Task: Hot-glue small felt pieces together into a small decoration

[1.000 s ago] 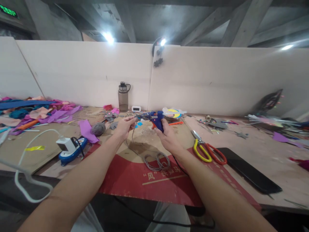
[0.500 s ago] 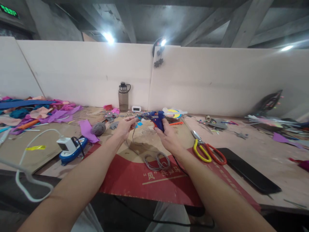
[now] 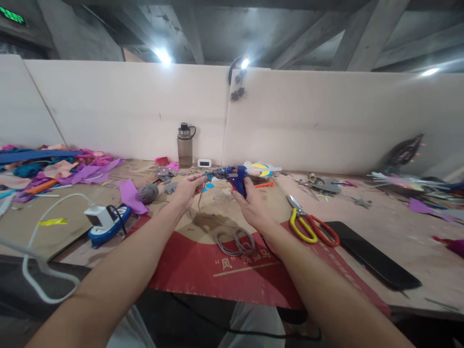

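Observation:
My right hand [image 3: 253, 205] is wrapped round the grip of a blue hot glue gun [image 3: 232, 177], whose nozzle points left. My left hand [image 3: 187, 189] pinches the end of a thin grey cord [image 3: 200, 197] right at that nozzle. The cord hangs down to a loose coil [image 3: 235, 241] lying on the red and tan cardboard sheet [image 3: 224, 270] under my hands. Both hands are raised a little above the table.
Scissors with yellow and red handles [image 3: 308, 224] and a black phone [image 3: 369, 253] lie to the right. A white charger on a blue power strip [image 3: 105, 218], a grey yarn ball [image 3: 147, 193], a water bottle [image 3: 184, 145] and heaps of coloured felt [image 3: 58, 169] sit left.

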Tool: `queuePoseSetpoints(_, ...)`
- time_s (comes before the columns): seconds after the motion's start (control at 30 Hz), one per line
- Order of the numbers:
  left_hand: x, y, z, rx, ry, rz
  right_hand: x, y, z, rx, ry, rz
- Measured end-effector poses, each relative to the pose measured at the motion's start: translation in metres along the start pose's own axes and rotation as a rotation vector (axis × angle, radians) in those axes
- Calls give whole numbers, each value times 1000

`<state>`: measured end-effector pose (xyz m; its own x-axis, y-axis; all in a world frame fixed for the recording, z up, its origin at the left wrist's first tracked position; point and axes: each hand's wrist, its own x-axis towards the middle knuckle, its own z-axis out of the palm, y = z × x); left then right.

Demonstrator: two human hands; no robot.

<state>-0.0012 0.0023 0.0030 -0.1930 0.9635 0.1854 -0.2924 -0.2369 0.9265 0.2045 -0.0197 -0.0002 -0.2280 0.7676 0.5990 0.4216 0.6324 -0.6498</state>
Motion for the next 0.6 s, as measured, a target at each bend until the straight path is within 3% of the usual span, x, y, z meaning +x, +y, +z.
queuePoseSetpoints(0.4,-6,6,2,278,61,211,-4,-21,-7,-222,-50,-26)
queuePoseSetpoints(0.5,-3,4,-2,243,80,182,-4,-21,-8,-225,-58,-35)
queuePoseSetpoints(0.6,0,3,-6,160,109,107,-2,-14,-7,-88,-8,29)
